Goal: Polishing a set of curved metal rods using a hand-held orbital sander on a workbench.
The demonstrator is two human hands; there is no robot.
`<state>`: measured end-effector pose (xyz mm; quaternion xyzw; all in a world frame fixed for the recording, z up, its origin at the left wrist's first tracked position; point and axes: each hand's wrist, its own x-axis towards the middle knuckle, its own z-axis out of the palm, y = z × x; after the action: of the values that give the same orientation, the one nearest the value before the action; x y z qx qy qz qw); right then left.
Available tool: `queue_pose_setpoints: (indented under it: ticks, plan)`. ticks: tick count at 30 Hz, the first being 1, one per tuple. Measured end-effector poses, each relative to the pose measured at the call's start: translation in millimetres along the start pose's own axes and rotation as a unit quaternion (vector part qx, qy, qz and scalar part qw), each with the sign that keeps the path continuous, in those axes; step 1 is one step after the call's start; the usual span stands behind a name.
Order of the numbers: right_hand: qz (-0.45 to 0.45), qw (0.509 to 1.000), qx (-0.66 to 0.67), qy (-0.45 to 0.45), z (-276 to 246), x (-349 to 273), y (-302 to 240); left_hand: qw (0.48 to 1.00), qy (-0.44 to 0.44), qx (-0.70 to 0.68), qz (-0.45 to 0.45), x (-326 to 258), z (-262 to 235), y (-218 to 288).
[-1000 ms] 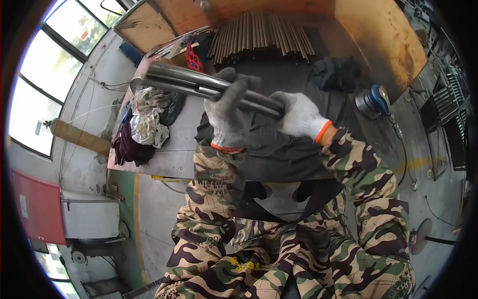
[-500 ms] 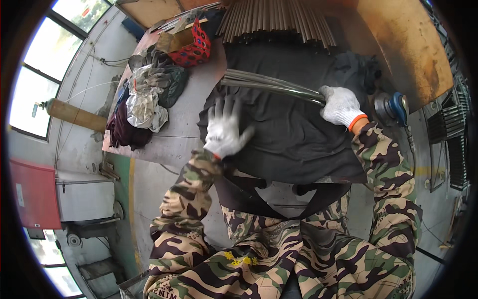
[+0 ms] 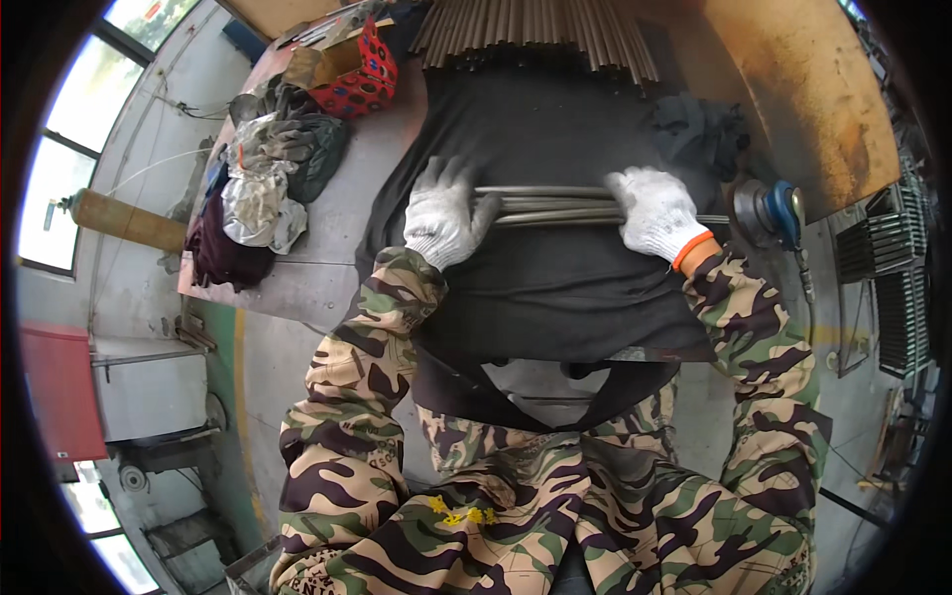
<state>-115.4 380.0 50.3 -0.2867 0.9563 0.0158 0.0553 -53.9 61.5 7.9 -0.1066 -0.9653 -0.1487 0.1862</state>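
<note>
— What do the gloved hands rest on?
— The left hand (image 3: 443, 216) and right hand (image 3: 654, 210) press a bundle of thin metal rods (image 3: 560, 205) lying across the black cloth (image 3: 555, 288) — more rods (image 3: 535, 30) stacked beyond.

Rods (image 3: 565, 206) on cloth (image 3: 555, 288); rag heap (image 3: 263, 188) left, perhaps gloves.

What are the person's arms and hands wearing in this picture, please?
Both arms are in long camouflage sleeves patterned in green, tan, brown and black. The left hand wears a white knitted work glove whose cuff is tucked against the sleeve. The right hand wears a matching white knitted glove with an orange band at the cuff.
</note>
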Motion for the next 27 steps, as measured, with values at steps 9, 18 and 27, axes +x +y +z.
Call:
queue_pose_setpoints:
  ticks: [9, 18, 27]
  plan:
    - [-0.044, 0.973, 0.160, 0.162, 38, -55, 46, 0.998, -0.002, 0.021, 0.060, -9, 10, -2]
    - [-0.038, 0.976, 0.078, 0.200, 41, -123, 113, 0.998, 0.016, -0.002, 0.060, -17, 13, -28]
    - [-0.030, 0.960, 0.143, 0.239, 47, -88, 64, 0.996, -0.046, -0.075, 0.014, -4, 8, -27]
